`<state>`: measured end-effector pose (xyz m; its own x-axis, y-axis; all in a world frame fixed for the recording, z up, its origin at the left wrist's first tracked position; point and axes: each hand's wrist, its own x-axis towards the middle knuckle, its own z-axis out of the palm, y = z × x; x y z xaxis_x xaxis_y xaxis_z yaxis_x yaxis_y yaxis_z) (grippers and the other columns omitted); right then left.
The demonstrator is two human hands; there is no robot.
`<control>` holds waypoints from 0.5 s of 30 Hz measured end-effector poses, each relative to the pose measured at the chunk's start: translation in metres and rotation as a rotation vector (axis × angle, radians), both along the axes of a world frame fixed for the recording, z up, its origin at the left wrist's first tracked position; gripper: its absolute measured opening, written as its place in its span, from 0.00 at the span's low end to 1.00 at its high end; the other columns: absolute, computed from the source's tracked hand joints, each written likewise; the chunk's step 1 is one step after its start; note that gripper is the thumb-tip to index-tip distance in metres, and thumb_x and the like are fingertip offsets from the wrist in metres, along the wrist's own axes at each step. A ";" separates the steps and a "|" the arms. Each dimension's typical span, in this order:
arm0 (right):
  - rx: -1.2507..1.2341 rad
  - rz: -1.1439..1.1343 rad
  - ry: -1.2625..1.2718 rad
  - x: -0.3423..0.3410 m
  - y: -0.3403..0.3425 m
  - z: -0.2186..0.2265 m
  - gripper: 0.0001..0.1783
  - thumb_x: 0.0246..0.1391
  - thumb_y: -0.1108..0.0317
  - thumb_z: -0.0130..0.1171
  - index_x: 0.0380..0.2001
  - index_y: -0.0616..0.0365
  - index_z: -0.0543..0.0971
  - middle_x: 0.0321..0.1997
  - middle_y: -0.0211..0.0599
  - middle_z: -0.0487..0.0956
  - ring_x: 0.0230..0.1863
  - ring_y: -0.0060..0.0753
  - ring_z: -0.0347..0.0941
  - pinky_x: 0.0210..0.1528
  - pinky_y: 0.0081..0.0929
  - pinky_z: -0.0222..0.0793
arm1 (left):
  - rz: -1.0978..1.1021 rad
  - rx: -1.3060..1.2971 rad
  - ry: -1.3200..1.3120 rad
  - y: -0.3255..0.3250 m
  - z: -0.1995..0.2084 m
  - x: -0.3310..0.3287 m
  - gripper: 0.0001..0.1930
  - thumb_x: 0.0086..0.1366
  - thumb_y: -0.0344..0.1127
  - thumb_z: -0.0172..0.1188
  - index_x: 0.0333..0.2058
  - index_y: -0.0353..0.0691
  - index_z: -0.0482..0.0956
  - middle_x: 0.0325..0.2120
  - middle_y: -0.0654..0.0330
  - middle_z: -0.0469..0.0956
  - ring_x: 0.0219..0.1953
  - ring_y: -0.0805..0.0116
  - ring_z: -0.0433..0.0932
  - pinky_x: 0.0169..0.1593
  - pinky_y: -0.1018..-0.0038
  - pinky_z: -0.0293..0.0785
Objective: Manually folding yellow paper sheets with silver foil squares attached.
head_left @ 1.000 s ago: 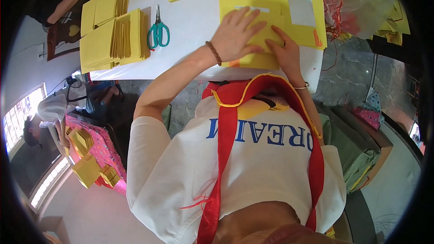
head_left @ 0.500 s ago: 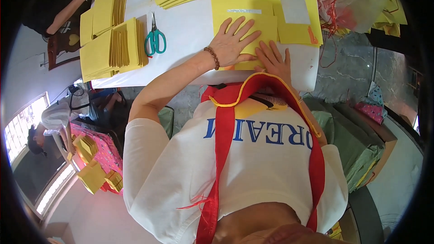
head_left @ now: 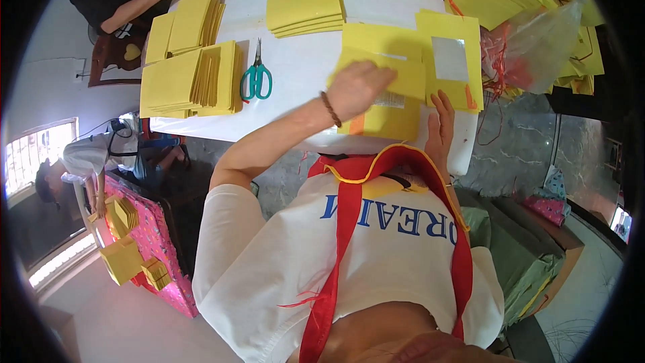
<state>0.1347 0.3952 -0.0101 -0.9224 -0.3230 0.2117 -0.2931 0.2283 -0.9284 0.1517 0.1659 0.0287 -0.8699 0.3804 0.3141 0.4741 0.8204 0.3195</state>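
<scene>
The left hand [head_left: 359,87] has slid up the yellow envelope [head_left: 383,104] – flat and open, pressing, gripping nothing. The right hand [head_left: 440,128], open, steadies its edge, right of the green scissors [head_left: 256,81] – the fold seems nearly pressed.

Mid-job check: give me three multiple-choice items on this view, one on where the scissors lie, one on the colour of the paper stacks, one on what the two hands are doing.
1. The scissors lie:
A. left of the left hand
B. under the right hand
C. on the floor

2. The paper stacks are:
A. blue
B. yellow
C. white

3. The left hand is:
A. holding the scissors
B. hanging off the table
C. pressed on a yellow sheet

Answers: 1 A, they rest on the white table beside the stacks. 2 B, every stack is yellow. 3 C, palm down, while the right hand rests flat at the sheet's edge.
</scene>
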 end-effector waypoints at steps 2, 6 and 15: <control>0.014 -0.041 -0.061 0.001 0.003 -0.003 0.18 0.59 0.68 0.43 0.51 0.62 0.70 0.61 0.43 0.62 0.63 0.41 0.55 0.64 0.32 0.48 | 0.189 0.072 0.210 -0.027 0.024 -0.010 0.22 0.47 0.25 0.55 0.46 0.39 0.73 0.32 0.57 0.78 0.35 0.59 0.74 0.37 0.68 0.70; 0.002 -0.022 -0.088 0.005 0.002 -0.008 0.18 0.60 0.68 0.42 0.51 0.62 0.70 0.60 0.44 0.62 0.63 0.41 0.56 0.64 0.32 0.48 | 0.407 -0.168 0.500 -0.114 0.020 -0.042 0.24 0.49 0.24 0.54 0.48 0.42 0.72 0.37 0.59 0.78 0.37 0.60 0.75 0.38 0.66 0.69; -0.055 0.046 -0.157 0.005 -0.008 -0.014 0.15 0.60 0.69 0.45 0.47 0.63 0.73 0.53 0.44 0.69 0.57 0.38 0.63 0.60 0.29 0.55 | 0.465 -0.435 0.263 -0.173 -0.072 -0.068 0.19 0.53 0.31 0.53 0.46 0.51 0.72 0.41 0.68 0.76 0.39 0.66 0.74 0.40 0.67 0.69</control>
<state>0.1397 0.3874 -0.0236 -0.9301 -0.3572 0.0851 -0.1528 0.1658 -0.9743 0.0836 -0.0068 -0.0437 -0.8892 0.1257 0.4400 0.0587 0.9849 -0.1627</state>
